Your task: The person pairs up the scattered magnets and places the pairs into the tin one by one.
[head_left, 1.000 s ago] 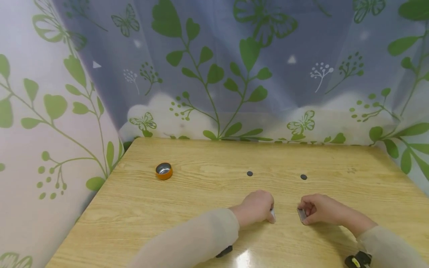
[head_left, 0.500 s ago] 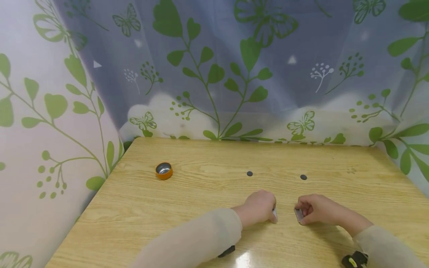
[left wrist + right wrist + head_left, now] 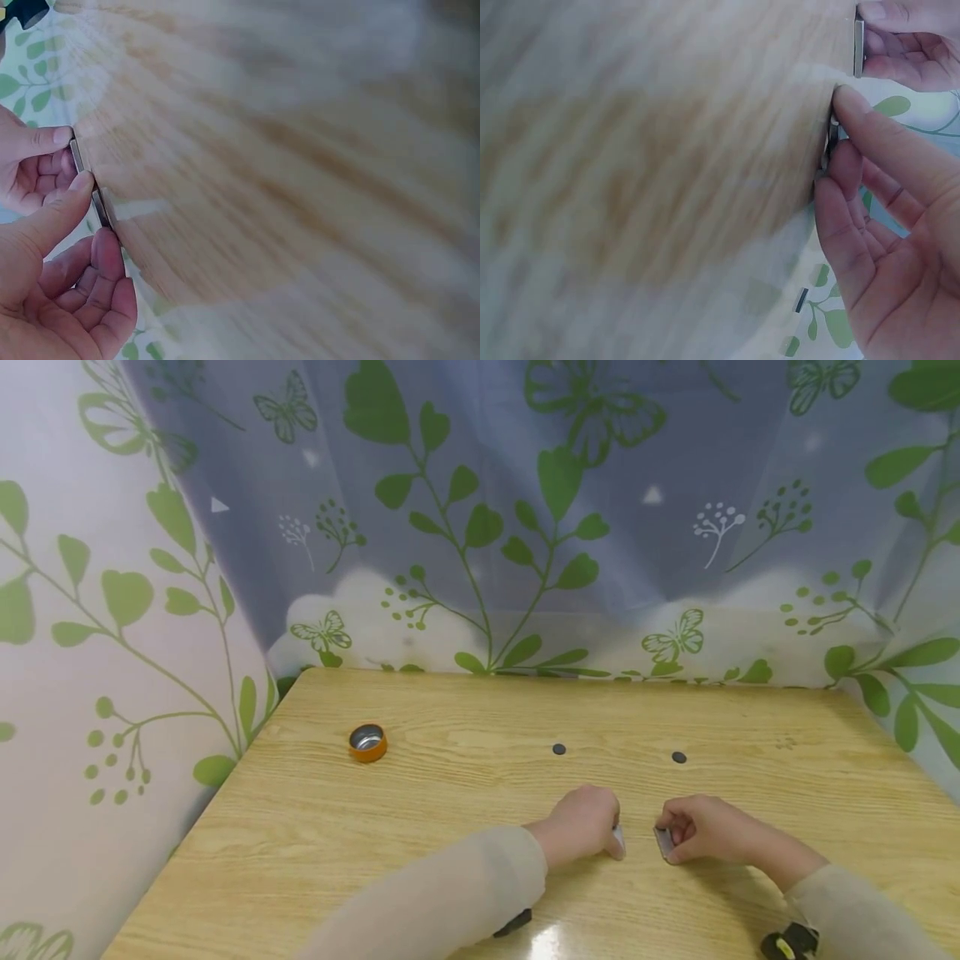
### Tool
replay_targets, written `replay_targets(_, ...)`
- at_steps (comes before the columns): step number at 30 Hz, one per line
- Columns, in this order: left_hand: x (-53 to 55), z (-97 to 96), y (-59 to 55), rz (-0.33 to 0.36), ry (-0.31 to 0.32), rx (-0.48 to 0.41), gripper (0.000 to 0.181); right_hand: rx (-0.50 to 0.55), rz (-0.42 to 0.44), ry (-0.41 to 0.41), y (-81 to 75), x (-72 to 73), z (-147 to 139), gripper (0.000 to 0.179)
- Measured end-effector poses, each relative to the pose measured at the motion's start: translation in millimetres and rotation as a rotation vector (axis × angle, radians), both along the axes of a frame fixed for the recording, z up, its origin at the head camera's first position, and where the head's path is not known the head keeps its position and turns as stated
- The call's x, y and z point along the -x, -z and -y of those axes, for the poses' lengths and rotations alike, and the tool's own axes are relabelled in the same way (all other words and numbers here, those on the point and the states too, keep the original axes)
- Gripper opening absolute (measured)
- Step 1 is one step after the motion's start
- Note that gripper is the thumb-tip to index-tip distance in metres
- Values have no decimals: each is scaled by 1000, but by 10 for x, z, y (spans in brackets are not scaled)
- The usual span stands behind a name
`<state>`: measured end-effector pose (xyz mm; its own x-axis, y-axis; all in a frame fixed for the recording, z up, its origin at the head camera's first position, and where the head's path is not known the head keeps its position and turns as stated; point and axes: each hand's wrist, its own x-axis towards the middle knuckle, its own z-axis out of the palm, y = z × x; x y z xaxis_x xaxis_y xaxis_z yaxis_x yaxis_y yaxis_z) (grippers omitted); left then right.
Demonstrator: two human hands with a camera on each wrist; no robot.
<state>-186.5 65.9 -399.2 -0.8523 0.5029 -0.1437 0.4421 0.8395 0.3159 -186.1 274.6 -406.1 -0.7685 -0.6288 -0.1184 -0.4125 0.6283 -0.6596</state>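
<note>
Between the thumb and fingers of my left hand [image 3: 581,822] is a small flat silvery piece [image 3: 618,841], pinched upright over the table. My right hand [image 3: 708,831] pinches a similar flat rectangular piece [image 3: 663,843] by its edges. The two pieces face each other across a narrow gap in the head view. Seen edge-on in the left wrist view, the left-hand piece [image 3: 101,208] is a thin dark bar. Fingers mostly hide the right-hand piece [image 3: 832,139] in the right wrist view. Two small dark discs, a left one [image 3: 558,749] and a right one [image 3: 678,757], lie flat beyond the hands.
An orange bowl [image 3: 367,743] with a shiny metal inside stands at the left on the wooden table [image 3: 450,718]. A leaf-and-butterfly patterned curtain [image 3: 480,527] hangs behind the table and along its left side.
Both hands have slid slightly toward each other, the left to the right and the right to the left, narrowing the gap between their pieces. The bowl and discs stay put.
</note>
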Motion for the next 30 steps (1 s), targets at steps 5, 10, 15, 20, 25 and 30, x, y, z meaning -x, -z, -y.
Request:
replay_targets(5,17,-14,-3,7,-25,-24,25,-22,-21,21,2,1,24,28)
replay_targets(10,26,-33,10,6,-36,-39,23,-43,-3,57,1,12,39,29)
replay_targets(15,19,-56,17,16,-53,-45,23,-30,34,74,15,10,51,30)
replay_targets(20,14,-89,3,7,-60,-32,24,-27,30,81,25,3,49,29)
replay_targets(25,4,-130,3,12,-73,-2,25,-21,44,85,19,-20,54,29)
replay_targets(30,5,-157,-3,22,-86,4,25,-14,33,70,9,-16,62,29)
